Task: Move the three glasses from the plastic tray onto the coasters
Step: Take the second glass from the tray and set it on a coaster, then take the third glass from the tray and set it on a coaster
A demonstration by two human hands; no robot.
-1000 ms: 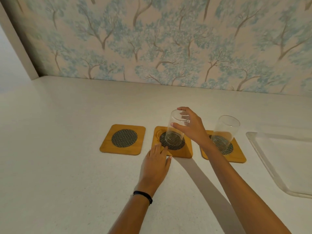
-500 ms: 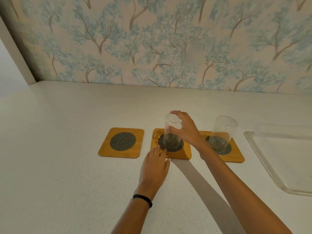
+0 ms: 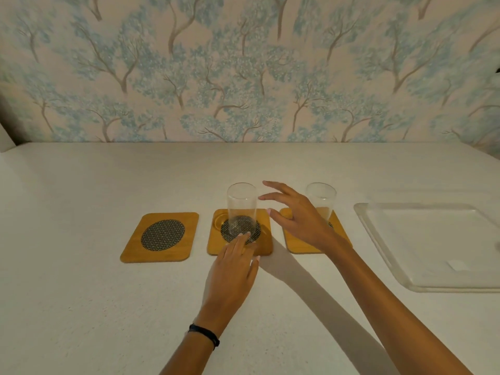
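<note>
Three wooden coasters with dark mesh centres lie in a row on the white counter. The left coaster (image 3: pixel 160 237) is bare. A clear glass (image 3: pixel 241 209) stands upright on the middle coaster (image 3: pixel 263 239). A second glass (image 3: pixel 321 201) stands on the right coaster (image 3: pixel 300 243), partly hidden by my right hand (image 3: pixel 296 217), which hovers open between the two glasses, touching neither. My left hand (image 3: pixel 234 269) lies flat, fingers apart, on the front edge of the middle coaster. The clear plastic tray (image 3: pixel 384 247) sits at the right; no glass shows on its visible part.
A wall with blue tree wallpaper rises behind the counter. The tray runs off the right edge of the view. White counter stretches in front of and left of the coasters. A black band sits on my left wrist.
My right hand set the glass down on the middle coaster, let go and drew back to the right with fingers spread. My left hand stayed on the coaster's edge.
</note>
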